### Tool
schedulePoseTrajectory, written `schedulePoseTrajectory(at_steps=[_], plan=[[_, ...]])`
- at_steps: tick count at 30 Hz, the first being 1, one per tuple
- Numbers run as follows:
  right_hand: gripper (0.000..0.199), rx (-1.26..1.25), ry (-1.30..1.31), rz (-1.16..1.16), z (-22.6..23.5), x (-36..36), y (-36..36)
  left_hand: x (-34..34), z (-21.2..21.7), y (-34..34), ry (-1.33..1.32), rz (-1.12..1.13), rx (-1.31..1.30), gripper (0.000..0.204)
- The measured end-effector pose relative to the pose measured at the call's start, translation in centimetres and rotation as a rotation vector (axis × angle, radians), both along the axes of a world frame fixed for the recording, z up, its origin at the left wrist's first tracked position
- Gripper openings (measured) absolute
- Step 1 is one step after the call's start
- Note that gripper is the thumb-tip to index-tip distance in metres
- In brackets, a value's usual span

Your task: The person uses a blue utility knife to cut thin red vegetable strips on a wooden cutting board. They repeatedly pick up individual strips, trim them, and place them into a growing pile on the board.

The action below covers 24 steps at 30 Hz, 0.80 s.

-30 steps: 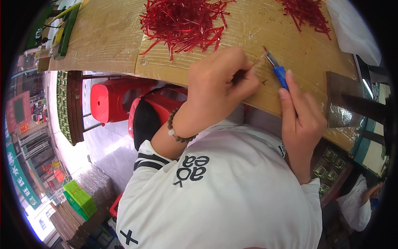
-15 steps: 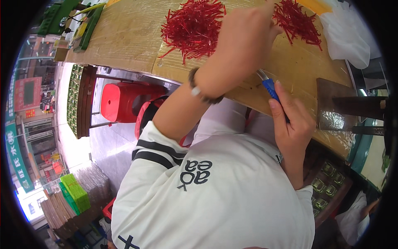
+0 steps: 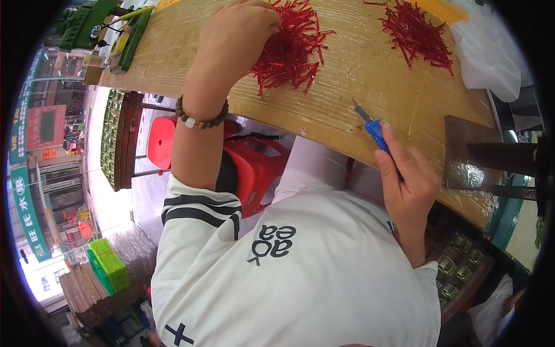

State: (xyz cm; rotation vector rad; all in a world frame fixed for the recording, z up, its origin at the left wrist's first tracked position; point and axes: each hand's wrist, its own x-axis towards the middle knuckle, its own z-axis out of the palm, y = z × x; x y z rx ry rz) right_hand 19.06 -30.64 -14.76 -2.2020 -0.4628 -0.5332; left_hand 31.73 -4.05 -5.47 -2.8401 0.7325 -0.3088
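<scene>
My right hand (image 3: 411,179) is closed round a craft knife (image 3: 377,134) with a blue handle. Its bare metal blade points away from me, over the tabletop. My left hand (image 3: 240,40), with a beaded bracelet on the wrist, reaches to a large heap of thin, glossy red strips (image 3: 289,58). Its fingers are curled together at the heap's left side, and whatever they pinch is hidden. A smaller heap of the same red strips (image 3: 417,36) lies apart at the far right.
The wooden table (image 3: 341,75) has a shiny film over it. A white plastic bag (image 3: 485,52) lies at its right, near a dark metal bracket (image 3: 491,150). Green tool-like fixtures (image 3: 87,26) stand far left. Beneath are red stools (image 3: 260,168).
My left hand has swung left, from near the smaller heap to the larger one. The knife blade, partly covered before, now shows whole. My right hand has hardly moved.
</scene>
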Motion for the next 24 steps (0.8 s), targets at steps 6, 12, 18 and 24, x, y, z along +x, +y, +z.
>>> schedulePoseTrajectory(at_steps=[6,12,18,24], plan=[[0.036,-0.019,-0.013,0.006,-0.1,0.1,-0.1,-1.8,-1.3,0.8,-0.291,-0.025,-0.266,0.014],[0.036,0.064,0.017,0.001,0.2,-0.1,-0.1,-5.9,-5.6,-4.7,-0.07,0.016,-0.96,0.01],[0.035,0.097,0.015,0.006,0.3,0.1,0.0,-7.9,-7.3,-7.7,0.316,0.142,-1.169,0.01],[0.033,-0.044,0.109,-0.017,0.9,-0.2,0.2,-8.0,-8.8,-8.3,0.191,0.048,-1.225,0.008]])
